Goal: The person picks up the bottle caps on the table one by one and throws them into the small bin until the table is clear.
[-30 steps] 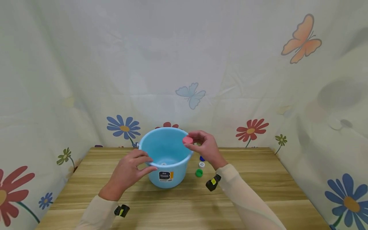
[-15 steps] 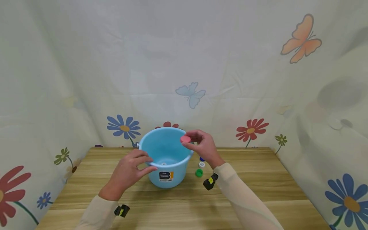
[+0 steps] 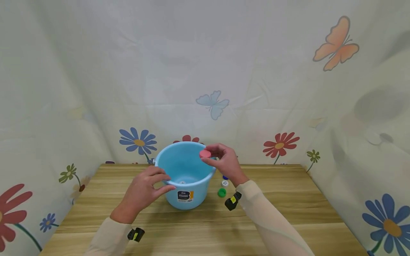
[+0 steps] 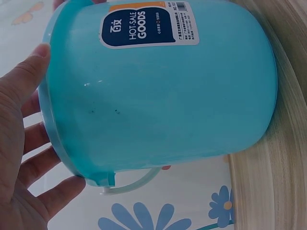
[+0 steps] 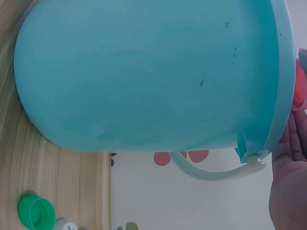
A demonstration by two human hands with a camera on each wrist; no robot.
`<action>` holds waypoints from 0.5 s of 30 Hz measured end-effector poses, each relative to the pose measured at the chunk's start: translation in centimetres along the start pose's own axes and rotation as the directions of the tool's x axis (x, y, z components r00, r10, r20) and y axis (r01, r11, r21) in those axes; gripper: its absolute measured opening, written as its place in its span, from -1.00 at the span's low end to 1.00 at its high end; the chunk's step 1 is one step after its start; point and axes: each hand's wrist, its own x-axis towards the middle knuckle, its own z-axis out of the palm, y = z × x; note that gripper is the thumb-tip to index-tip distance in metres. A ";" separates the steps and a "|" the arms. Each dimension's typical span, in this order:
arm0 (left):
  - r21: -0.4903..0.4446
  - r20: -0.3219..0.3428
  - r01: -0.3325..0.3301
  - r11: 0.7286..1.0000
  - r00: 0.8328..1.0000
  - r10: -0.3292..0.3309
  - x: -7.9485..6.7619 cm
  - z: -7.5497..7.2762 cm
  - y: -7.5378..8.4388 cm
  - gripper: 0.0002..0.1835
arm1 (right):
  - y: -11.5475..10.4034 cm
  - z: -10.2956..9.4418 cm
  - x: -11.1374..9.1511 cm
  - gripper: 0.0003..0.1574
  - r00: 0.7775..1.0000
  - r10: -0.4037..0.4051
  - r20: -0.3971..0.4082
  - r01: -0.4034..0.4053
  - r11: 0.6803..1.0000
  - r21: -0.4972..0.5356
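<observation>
A light blue bucket [image 3: 200,192] stands upright on the wooden table, its label facing me. My left hand [image 3: 141,192] grips the near left of its rim, the thumb outside and the fingers at the inner side, as the left wrist view shows. Over the right part of the rim, my right hand [image 3: 226,163] pinches a pink-red bottle cap [image 3: 205,154] between thumb and fingers, above the bucket's opening. In the right wrist view the cap [image 5: 300,86] shows partly behind the rim. A small white round thing [image 3: 182,182] shows at the bucket's bottom, mostly hidden by the near rim.
To the right of the bucket, a green cap [image 3: 222,192], a white cap [image 3: 225,183] and a blue cap [image 3: 225,177] lie in a row on the table [image 3: 282,213]. The bucket's pale handle [image 5: 211,175] hangs behind it. A flowered curtain [image 3: 256,89] encloses the table.
My right hand has moved slightly left with the pink-red cap, farther over the bucket's opening. The left hand and the bucket have stayed in place.
</observation>
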 end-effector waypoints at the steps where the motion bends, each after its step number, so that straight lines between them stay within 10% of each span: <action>1: -0.001 0.000 0.001 1.000 1.000 -0.001 0.0 0.0 0.0 -0.63 | 0.0 0.0 0.0 -0.45 1.000 0.001 0.001 -0.001 1.000 0.004; 15: -0.010 -0.011 -0.013 1.000 1.000 0.013 0.0 0.0 -0.1 -0.65 | 0.0 0.4 0.2 -0.45 1.000 -0.001 -0.006 0.001 1.000 0.019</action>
